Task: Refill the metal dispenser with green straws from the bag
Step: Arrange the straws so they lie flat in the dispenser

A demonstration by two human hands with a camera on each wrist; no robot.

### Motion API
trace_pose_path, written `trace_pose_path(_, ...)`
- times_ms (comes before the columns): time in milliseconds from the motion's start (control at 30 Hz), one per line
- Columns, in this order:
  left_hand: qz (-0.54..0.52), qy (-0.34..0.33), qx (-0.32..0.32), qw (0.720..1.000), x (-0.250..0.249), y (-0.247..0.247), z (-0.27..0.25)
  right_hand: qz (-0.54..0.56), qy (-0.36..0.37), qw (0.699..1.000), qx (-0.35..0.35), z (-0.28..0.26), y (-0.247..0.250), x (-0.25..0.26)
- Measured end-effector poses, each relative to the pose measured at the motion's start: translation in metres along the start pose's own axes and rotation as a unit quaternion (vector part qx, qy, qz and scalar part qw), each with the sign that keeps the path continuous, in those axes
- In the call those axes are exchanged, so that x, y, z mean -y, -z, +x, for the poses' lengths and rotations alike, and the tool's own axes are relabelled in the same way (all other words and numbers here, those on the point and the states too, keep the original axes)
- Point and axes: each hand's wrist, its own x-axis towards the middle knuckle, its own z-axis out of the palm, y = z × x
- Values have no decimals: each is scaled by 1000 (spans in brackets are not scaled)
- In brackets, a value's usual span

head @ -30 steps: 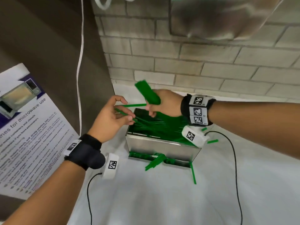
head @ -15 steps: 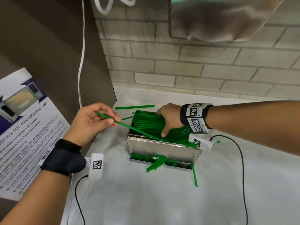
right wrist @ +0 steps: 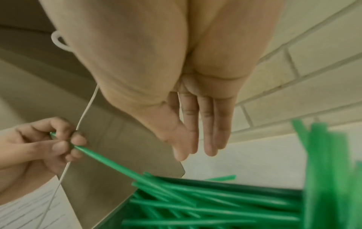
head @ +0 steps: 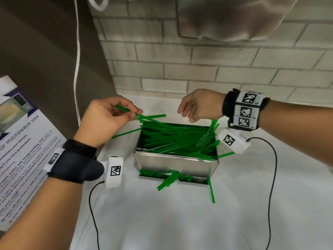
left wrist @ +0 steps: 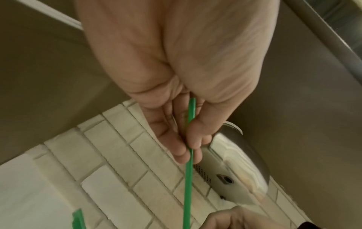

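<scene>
The metal dispenser [head: 176, 164] stands open-topped on the white counter, filled with a loose tangle of green straws [head: 180, 139]. My left hand [head: 111, 118] is at its left rear corner and pinches one green straw [head: 126, 110] between thumb and fingers; the straw's far end slants down into the pile. In the left wrist view the same held straw [left wrist: 189, 155] runs out past my fingertips. My right hand [head: 196, 109] hovers over the box's rear edge, fingers straight and relaxed [right wrist: 195, 139], holding nothing. No bag is in view.
Loose straws lie on the counter in front of the dispenser's slot [head: 169, 180], one at the front right [head: 211, 190] and one to the left [head: 126, 133]. A brick wall [head: 198, 74] is close behind. A microwave leaflet [head: 23, 152] lies at left; a white cord [head: 77, 60] hangs down.
My right hand has lifted out of the straw pile and now hovers open above the box. My left hand has moved right toward the box with its straw, the tip now over the pile.
</scene>
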Motion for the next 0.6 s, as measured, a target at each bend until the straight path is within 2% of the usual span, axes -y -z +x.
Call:
trace_pose_path(67,12,3,23,1000,-1,-10,6,-47,-10,999,-13,-11,5,-9)
trace_pose_path(200,51,45,114,991,26,-40,20,-212,-40,976,23,-31,0,-32)
trace_pose_path(367,192,38,215,957,44,-69,30,-232,-33,972,-4,-41,-4,-47)
trace_pose_path(500,274,-15,231,933,40,-67,33,-202,-40,978,-30,-41,1,-53)
trace_pose_path(600,297,-42,231,925,38,-63,26,-145,-32,989,-16,-45,4,-50)
